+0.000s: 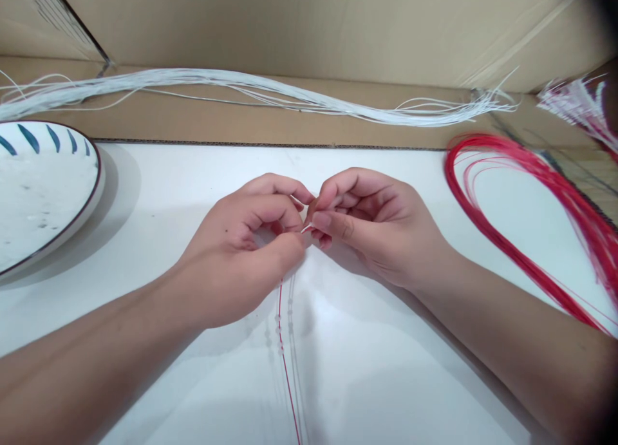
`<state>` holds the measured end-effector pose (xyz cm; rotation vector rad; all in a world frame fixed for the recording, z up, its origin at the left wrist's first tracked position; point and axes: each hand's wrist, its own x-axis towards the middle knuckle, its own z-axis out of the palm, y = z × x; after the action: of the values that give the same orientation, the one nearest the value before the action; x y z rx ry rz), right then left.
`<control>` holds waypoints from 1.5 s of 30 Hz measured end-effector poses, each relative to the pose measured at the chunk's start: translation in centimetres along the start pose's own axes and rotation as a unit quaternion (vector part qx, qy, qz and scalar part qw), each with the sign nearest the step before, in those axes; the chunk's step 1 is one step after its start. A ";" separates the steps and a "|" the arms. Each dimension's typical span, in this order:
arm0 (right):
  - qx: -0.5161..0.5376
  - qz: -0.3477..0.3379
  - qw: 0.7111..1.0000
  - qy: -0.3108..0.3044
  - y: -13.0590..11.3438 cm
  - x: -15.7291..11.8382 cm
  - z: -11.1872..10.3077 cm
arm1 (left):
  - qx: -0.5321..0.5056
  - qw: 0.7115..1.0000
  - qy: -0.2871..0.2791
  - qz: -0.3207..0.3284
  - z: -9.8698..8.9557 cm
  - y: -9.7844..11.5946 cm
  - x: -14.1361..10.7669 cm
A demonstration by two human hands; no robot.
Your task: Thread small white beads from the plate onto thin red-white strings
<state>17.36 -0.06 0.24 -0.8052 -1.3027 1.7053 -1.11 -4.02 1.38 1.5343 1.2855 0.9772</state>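
My left hand and my right hand meet near the middle of the view, fingertips almost touching. Between them runs a short white strand end, pinched by thumb and finger on each side. Below my left hand a thin red cord hangs down toward the bottom edge, with several small clear beads on it. How the red cord joins the white strand is hidden by my left fingers.
A white plate with a dark rim and blue-green strokes lies at the left. White strands stretch along the cardboard at the back. Looped red cords lie at the right, with a red and white bundle behind.
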 end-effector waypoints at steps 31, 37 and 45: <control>-0.063 -0.033 0.995 -0.075 0.1 -0.4 -0.1 | -0.008 1.000 -0.021 -0.002 -0.1 0.2 0.3; -0.037 -0.056 0.996 -0.059 0.4 -0.1 -0.3 | -0.021 0.999 -0.046 -0.016 -0.1 -0.1 0.2; -0.046 -0.056 0.995 -0.070 0.6 -0.1 -0.3 | 0.009 1.000 -0.025 0.010 -0.2 0.1 0.3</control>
<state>17.54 -0.03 -0.44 -0.6600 -1.5019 1.6463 -1.26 -3.70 1.57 1.5798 1.2494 0.9362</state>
